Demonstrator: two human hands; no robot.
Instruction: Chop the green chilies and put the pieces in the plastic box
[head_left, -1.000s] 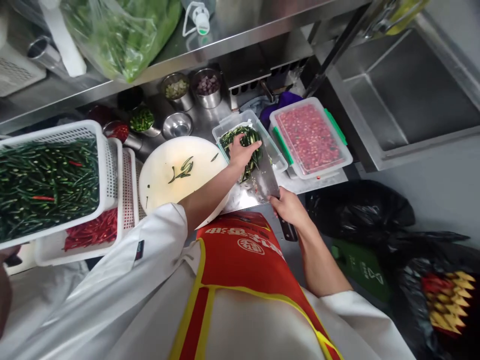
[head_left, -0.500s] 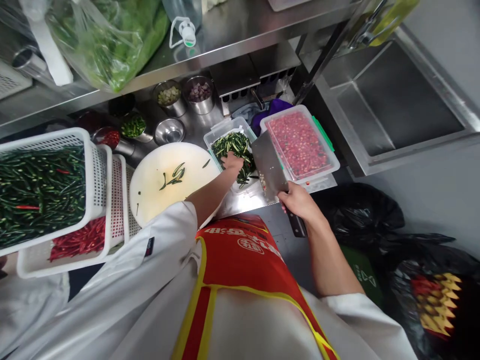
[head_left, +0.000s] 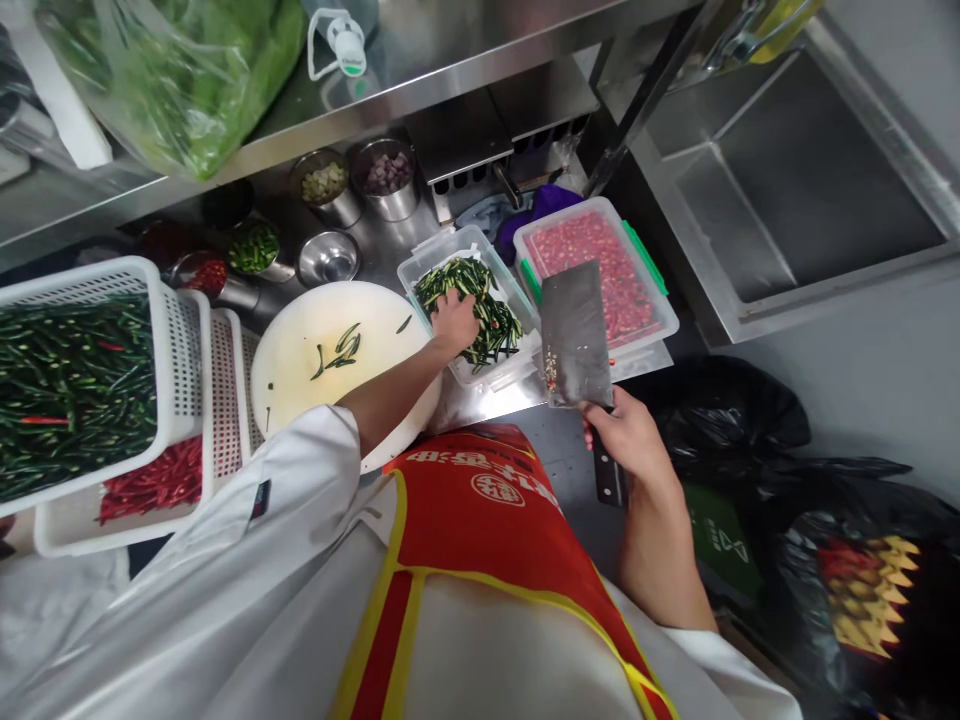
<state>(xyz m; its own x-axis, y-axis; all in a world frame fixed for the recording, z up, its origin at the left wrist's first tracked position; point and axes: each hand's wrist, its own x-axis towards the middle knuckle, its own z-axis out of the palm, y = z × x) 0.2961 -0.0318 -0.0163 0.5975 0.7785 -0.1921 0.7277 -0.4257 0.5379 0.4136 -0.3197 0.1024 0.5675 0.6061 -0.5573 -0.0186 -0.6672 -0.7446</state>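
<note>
- Green pepper strips (head_left: 491, 325) sat in the open plastic box (head_left: 517, 292), mid-frame; heap lay directly under and right of the left hand (head_left: 456, 320); that hand was nearer, already touching it.
- Heap's long axis ran upper left to lower right, along the box; single strips pointed every way.
- Left hand: palm down, fingers partly bent, tips among the strips; couldn't tell if it had hold of any.
- Right hand (head_left: 628, 428): closed round the handle of the cleaver (head_left: 576, 335), right of centre; blade roughly upright in frame, bits stuck near its lower left edge; blade overlapped the lidded box (head_left: 664, 322) in view, contact unclear.
- White cutting board (head_left: 315, 310) left of the open box on the tabletop (head_left: 510, 400); few green slivers (head_left: 347, 345) on it.
</note>
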